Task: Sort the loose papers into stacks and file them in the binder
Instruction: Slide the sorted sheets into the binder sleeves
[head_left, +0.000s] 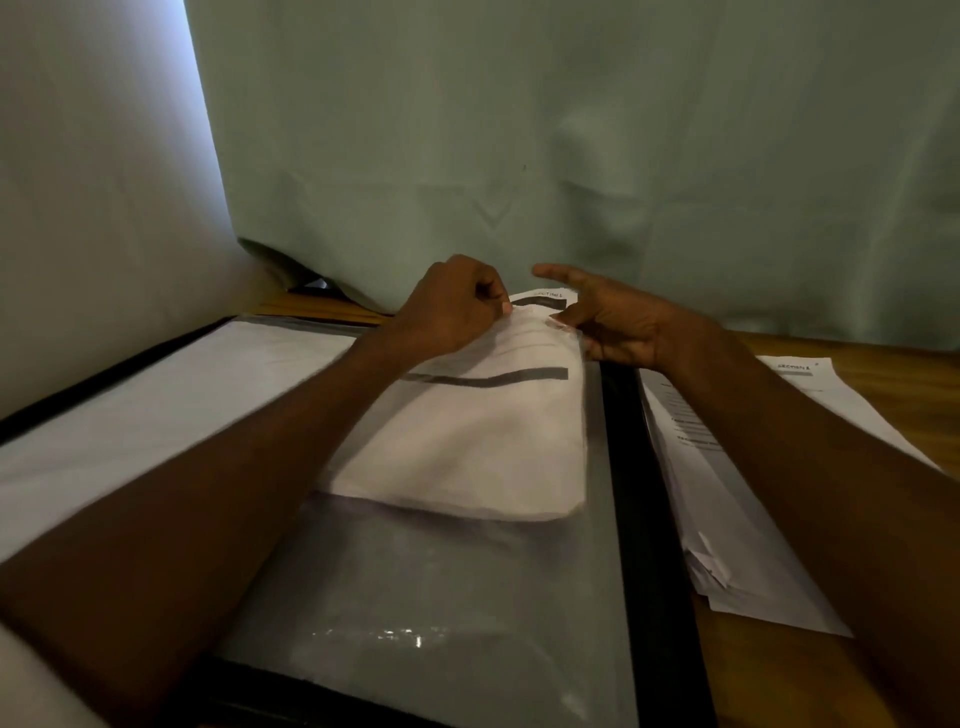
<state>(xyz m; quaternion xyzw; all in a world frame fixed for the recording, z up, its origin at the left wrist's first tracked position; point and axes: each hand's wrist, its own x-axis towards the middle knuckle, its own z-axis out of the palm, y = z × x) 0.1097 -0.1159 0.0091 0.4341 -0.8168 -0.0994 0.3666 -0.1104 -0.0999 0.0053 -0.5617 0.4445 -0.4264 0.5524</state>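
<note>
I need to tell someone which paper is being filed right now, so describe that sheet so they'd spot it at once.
Start at the open black binder on the wooden table. On its right half lies a clear plastic sleeve, and the sheet is partway inside it, both hands at its top edge. Unlike the flat papers right of the binder, it bulges and shows a dark bar.

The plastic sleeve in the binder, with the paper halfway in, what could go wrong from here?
1. The paper bulges and curves inside the plastic sleeve, so pushing it further could crease it.
2. The left hand and right hand both pinch at the sleeve's far edge; pulling unevenly might tear the opening.
3. The right forearm lies over the loose stack beside the binder and could drag sheets off the table.
</note>
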